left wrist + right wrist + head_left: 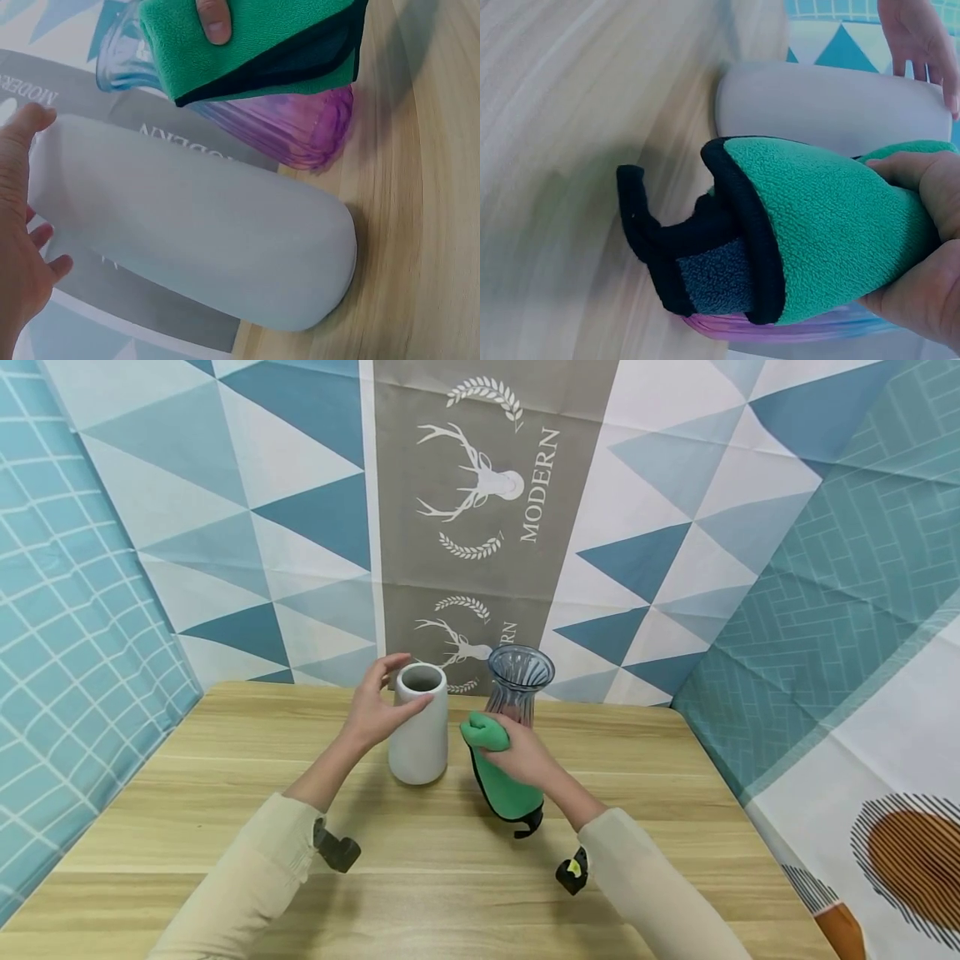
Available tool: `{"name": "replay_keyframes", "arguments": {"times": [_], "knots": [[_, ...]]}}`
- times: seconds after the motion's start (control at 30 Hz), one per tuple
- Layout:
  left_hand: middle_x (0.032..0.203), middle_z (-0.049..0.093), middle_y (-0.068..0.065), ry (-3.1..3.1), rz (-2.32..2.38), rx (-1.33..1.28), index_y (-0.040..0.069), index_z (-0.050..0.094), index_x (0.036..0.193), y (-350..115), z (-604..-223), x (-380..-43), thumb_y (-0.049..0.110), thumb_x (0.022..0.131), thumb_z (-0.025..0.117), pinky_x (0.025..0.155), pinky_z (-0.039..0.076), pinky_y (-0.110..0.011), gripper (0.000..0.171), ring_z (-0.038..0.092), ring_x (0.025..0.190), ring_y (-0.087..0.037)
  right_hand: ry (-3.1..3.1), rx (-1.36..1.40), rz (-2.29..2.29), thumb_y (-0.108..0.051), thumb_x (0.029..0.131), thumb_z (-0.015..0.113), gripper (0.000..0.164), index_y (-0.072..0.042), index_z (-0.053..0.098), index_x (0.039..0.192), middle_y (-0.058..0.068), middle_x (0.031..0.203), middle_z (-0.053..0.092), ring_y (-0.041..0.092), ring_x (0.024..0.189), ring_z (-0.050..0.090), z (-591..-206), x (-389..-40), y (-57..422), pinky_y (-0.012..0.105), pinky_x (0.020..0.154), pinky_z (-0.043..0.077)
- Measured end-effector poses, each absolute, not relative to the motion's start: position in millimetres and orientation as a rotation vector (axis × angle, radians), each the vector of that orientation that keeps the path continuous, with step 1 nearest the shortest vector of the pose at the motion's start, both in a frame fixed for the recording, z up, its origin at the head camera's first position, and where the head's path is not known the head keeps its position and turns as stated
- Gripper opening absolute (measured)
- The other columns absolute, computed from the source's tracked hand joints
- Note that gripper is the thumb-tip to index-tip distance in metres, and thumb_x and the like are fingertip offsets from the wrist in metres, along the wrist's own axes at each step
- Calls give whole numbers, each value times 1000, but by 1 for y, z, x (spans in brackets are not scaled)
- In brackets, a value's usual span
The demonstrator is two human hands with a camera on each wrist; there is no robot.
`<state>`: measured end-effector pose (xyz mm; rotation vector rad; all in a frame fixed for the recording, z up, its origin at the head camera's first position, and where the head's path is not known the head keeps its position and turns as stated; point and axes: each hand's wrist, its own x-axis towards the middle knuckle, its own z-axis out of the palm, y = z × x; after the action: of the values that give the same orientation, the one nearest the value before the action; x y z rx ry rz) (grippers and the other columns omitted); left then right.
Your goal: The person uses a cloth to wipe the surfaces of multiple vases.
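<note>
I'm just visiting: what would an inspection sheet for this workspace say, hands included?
Surface: table, pale wood grain.
Job's things: green cloth with dark trim, partly hiding a ribbed glass vase tinted blue to pink; white vase upright on the table.
Clutter: nothing seen.
Left hand: fingers spread around the white vase's mouth; firm contact unclear.
Right hand: grips the green cloth.
Cables: nothing seen.
Surroundings: patterned hangings, lettered MODERN in the middle.

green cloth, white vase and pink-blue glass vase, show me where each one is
Green cloth (832, 229): right wrist view, on the fuzzy green face.
White vase (418, 739): head view, on the middle of its outer wall.
Pink-blue glass vase (296, 129): left wrist view, on its pink lower body.
</note>
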<state>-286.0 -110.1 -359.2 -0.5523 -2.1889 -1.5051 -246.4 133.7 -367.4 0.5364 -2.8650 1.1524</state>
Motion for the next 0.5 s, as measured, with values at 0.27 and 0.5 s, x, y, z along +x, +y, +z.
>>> {"name": "replay_keyframes", "arguments": {"times": [0.27,0.5], "knots": [[126,53,-14,-2086,-1484,-589,3,52,124,-105,-354,-277,15,73,80,104,36,-51,59,48,120,-31,-2902,542,1120,-19,85,68,57,-18,46,138,10,133,54,30,119,53,-360,-245,149,50,94,45],[123,55,-15,-2019,-1467,-654,-1,53,122,-100,-348,-266,8,73,78,102,39,-49,56,51,117,-30,-2920,575,1109,-19,86,67,58,-18,45,139,12,130,56,30,113,56,-356,-243,163,48,86,49]]}}
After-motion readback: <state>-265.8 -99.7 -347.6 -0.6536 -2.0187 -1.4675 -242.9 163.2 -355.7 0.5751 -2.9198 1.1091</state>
